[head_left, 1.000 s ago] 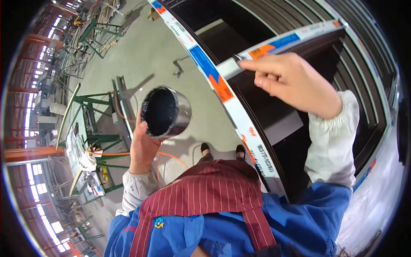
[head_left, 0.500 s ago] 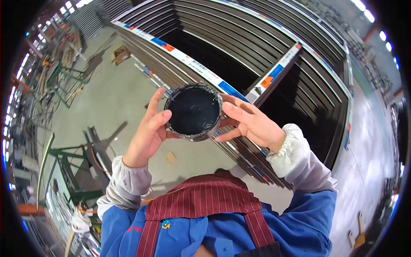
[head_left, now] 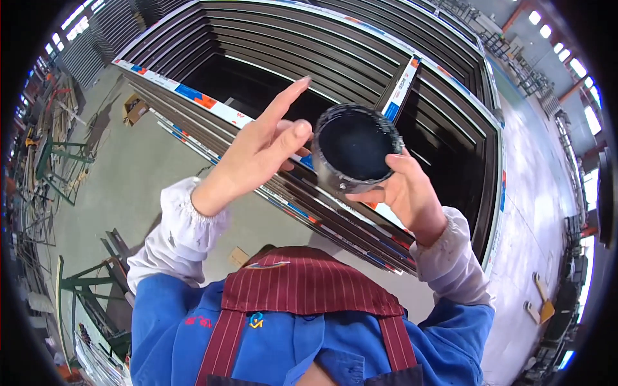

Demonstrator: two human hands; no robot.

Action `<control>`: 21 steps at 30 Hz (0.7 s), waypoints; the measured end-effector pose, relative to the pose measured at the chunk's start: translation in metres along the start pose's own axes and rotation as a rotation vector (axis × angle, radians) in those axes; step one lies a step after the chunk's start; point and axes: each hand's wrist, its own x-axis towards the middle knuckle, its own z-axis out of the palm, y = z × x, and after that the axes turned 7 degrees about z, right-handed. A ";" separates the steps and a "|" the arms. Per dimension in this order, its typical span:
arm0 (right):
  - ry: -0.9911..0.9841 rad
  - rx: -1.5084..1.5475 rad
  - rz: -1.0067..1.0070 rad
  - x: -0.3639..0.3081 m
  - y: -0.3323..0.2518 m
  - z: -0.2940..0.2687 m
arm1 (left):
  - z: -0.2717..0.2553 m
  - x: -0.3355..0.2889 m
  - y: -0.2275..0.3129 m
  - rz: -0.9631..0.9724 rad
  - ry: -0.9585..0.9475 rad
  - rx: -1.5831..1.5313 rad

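Note:
A black round tub [head_left: 357, 143] with a rough, chipped grey rim and a dark inside is held up in front of me, its mouth tilted toward me. My right hand [head_left: 412, 196] grips it from the lower right, thumb over the rim and fingers underneath. Just left of the tub is my left hand [head_left: 254, 151], open, its index finger stretched up and its thumb near the tub's wall. Some of its fingers are hidden behind the thumb, so I cannot tell whether they touch the tub.
Beneath my hands lies a tall stack of dark window-type frames [head_left: 302, 35], with a crossbar [head_left: 400, 87] and printed white, blue and orange strips. Green metal stands [head_left: 90, 289] are at the left. A cardboard box [head_left: 134, 109] sits on the grey floor [head_left: 135, 180].
The tub has moved right and tilted. My left hand has come off its side, moving up and right, while my right hand keeps hold. The view has shifted over the frames.

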 end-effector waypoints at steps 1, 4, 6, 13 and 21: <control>0.051 0.015 -0.004 0.004 -0.004 -0.006 | -0.006 0.015 0.005 0.008 -0.043 -0.020; 0.131 0.054 -0.085 0.013 -0.012 -0.018 | -0.023 0.055 0.016 0.112 -0.329 0.295; 0.246 -0.038 -0.109 0.016 -0.016 -0.014 | -0.026 0.079 0.008 0.358 -0.519 0.495; 0.525 -0.027 -0.215 0.044 -0.011 -0.010 | -0.012 0.171 -0.029 0.776 -0.943 0.785; 0.832 0.120 -0.332 0.080 -0.001 0.002 | -0.030 0.230 -0.067 0.792 -1.054 0.490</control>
